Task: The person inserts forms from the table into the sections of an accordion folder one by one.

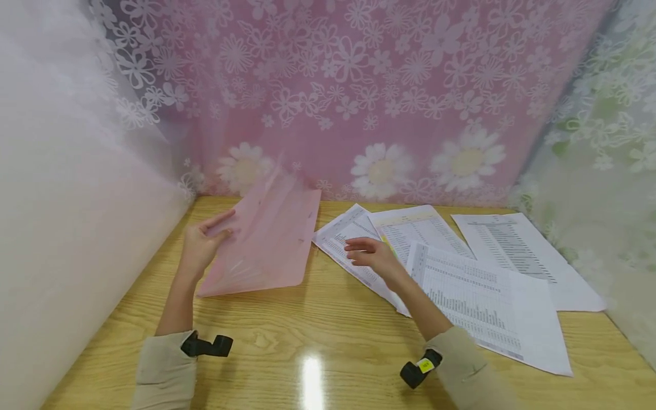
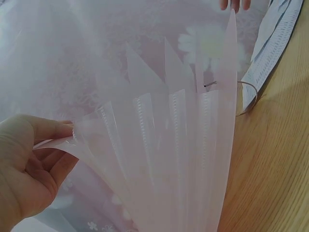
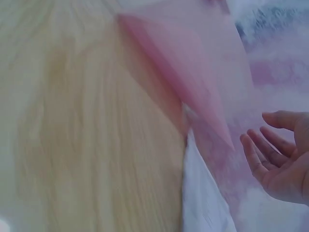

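A translucent pink expanding file folder stands partly fanned out at the left of the wooden table. My left hand pinches its left edge between thumb and fingers. In the left wrist view the folder's pleated pockets spread apart, and a thin cord loops from its far cover. My right hand hovers over the printed sheets, its fingers loosely bent with nothing in them. In the right wrist view that hand is apart from the pink folder.
Several printed sheets lie overlapping on the right half of the wooden table. A pink flowered curtain hangs behind, a white sheet-like wall rises at the left, and a pale flowered curtain hangs at the right.
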Action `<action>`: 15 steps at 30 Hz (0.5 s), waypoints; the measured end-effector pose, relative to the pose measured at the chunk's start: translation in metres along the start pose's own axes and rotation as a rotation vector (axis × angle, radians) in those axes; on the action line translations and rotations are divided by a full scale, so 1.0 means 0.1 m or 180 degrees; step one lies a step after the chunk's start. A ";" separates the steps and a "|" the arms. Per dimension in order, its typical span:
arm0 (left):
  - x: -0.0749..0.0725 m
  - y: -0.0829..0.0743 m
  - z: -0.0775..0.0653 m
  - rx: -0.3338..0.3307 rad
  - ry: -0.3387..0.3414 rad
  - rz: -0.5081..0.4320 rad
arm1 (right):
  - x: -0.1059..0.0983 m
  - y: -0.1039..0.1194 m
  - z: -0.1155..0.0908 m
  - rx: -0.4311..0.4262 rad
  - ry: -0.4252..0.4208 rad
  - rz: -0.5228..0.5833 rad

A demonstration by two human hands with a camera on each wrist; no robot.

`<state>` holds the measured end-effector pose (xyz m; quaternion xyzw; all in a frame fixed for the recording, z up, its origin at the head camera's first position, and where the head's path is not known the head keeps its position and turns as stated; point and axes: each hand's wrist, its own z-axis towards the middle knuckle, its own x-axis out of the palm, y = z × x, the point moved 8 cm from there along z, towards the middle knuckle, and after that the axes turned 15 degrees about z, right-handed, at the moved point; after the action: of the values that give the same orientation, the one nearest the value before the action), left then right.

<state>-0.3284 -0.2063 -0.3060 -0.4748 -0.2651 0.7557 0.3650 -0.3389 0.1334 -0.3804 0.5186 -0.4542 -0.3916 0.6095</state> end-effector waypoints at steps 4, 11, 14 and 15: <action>0.00 0.02 0.00 -0.0028 0.0013 0.0022 | -0.49 0.14 -0.09 -0.0004 -0.0021 -0.0269; 0.02 0.03 -0.02 -0.0054 0.0065 -0.0021 | -1.29 0.19 -0.30 0.0058 -0.0127 -0.0754; 0.02 0.03 -0.02 -0.0065 0.0092 -0.0032 | -1.57 0.19 -0.40 0.0100 -0.0211 -0.1011; 0.03 0.03 -0.02 -0.0074 0.0105 -0.0037 | -1.65 0.20 -0.43 0.0102 -0.0235 -0.1140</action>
<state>-0.3285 -0.2060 -0.3106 -0.4898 -0.2706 0.7425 0.3682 -0.3438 0.3053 -0.3871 0.5861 -0.3829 -0.5053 0.5045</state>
